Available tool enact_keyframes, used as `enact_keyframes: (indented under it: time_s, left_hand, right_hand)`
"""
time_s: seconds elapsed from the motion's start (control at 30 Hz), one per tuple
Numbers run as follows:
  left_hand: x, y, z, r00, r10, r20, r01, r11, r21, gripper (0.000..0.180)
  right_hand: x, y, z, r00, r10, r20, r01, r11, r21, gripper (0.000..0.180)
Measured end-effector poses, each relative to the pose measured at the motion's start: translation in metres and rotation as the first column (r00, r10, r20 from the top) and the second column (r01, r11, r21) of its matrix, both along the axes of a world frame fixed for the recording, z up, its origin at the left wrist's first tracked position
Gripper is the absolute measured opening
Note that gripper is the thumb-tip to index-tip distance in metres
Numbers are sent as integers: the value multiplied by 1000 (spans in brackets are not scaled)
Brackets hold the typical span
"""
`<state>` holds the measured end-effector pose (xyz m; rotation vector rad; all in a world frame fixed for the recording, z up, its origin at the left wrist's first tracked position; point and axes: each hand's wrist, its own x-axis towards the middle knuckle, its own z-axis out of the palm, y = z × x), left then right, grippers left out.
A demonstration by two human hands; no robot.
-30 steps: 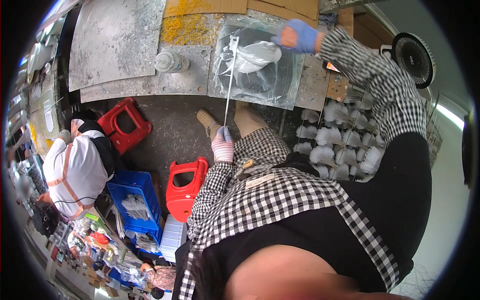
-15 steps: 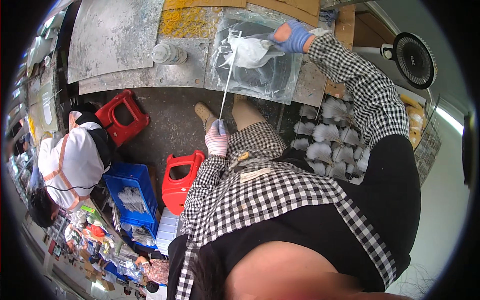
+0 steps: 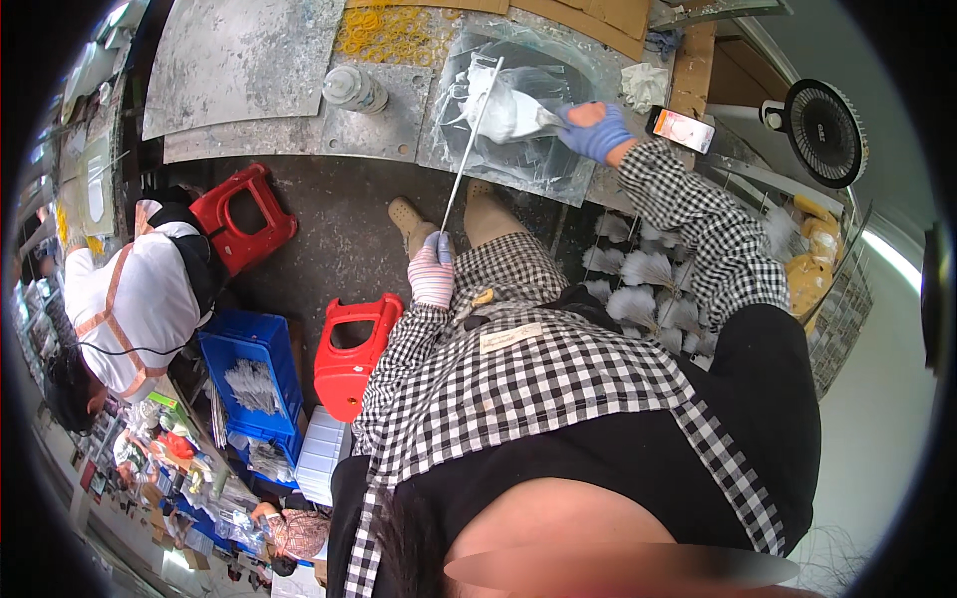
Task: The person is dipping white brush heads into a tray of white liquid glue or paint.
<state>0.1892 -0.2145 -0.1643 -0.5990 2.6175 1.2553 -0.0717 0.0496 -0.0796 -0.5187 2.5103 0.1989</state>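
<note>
Workbench: we see a grey, paint-spattered metal-topped bench (image 3: 249, 60) across the top of the head view, with a scatter of yellow rubber bands (image 3: 394, 30) on it.
Co-worker: a person in a white top with orange straps (image 3: 130, 299) bends over at the far left, well apart from us.
Clear sheet: a transparent plastic sheet (image 3: 538, 164) lies on the bench under the work.
Blue crate: a blue plastic crate (image 3: 239, 349) holding white feathery pieces stands on the floor at the left.
Stools: one red plastic stool (image 3: 244, 214) stands by the co-worker; a second red plastic stool (image 3: 349, 354) is just beside our left arm.
Fan: a black round fan (image 3: 822, 130) stands at the right.
White piece: the white feathery piece (image 3: 503, 110) lies on the clear sheet, touching the rod's far end.
Rod: a long thin white rod (image 3: 467, 154) runs from the left hand up to the white piece.
Right hand: our right hand in a blue glove (image 3: 596, 132) has its fingers closed on the edge of the white piece, pressing it on the sheet.
Left hand: our left hand in a pink striped glove (image 3: 432, 274) is wrapped tight around the rod's near end.
Bottle: a small clear plastic bottle (image 3: 354, 90) lies on the bench, left of the sheet.
Phone: a small phone with a lit screen (image 3: 683, 128) lies near the right hand.
</note>
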Motion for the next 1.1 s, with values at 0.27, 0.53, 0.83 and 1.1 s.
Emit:
enact_keyframes:
  time_s: [0.27,0.53,0.83,1.1]
  left_hand:
    - [-4,7,-14,996,-86,35,84,994,71,24]
    - [-17,5,-22,980,-96,173,93,995,26,30]
    - [-19,1,-9,970,-158,186,154,987,35,27]
    - [-9,-6,-10,975,-175,136,172,985,34,24]
  right_hand:
    - [-19,-50,22,987,-151,60,147,986,77,33]
    - [-55,-66,15,989,-142,-50,144,989,36,33]
    - [-89,-92,-30,995,-93,-22,94,993,70,40]
    - [-52,-34,-6,987,-133,87,112,971,212,51]
